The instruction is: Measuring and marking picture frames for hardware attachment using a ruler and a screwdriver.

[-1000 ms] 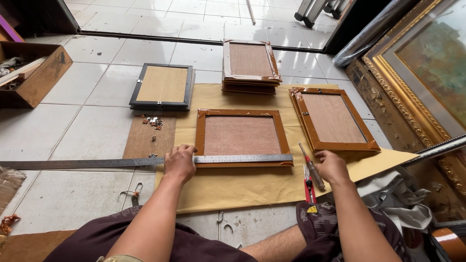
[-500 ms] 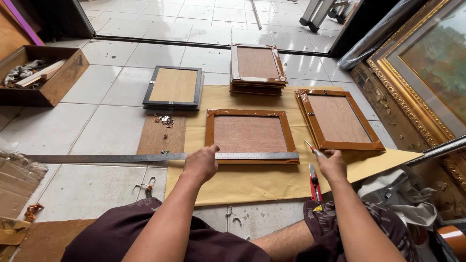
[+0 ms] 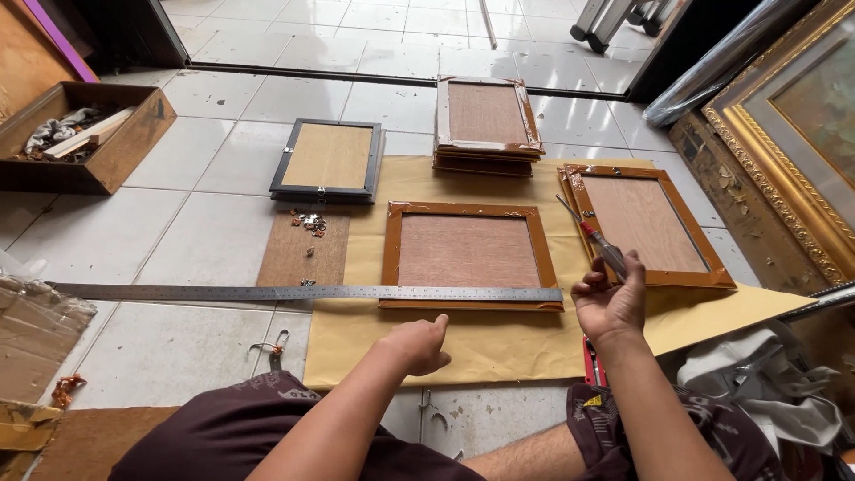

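Left hand (image 3: 417, 344) lifted off steel ruler (image 3: 303, 292) since earlier frame, now hovering just short of it, fingers loosely curled, holding nothing. Right hand (image 3: 611, 303) raised, fingers gripping screwdriver (image 3: 595, 238) (tip pointing away). Ruler lies across lower edge of centre brown frame (image 3: 468, 255), on yellow paper sheet (image 3: 499, 343) on tiled floor (image 3: 169, 240). Second frame (image 3: 646, 223) to right; frame stack (image 3: 485, 123) and black frame (image 3: 328, 161) beyond.
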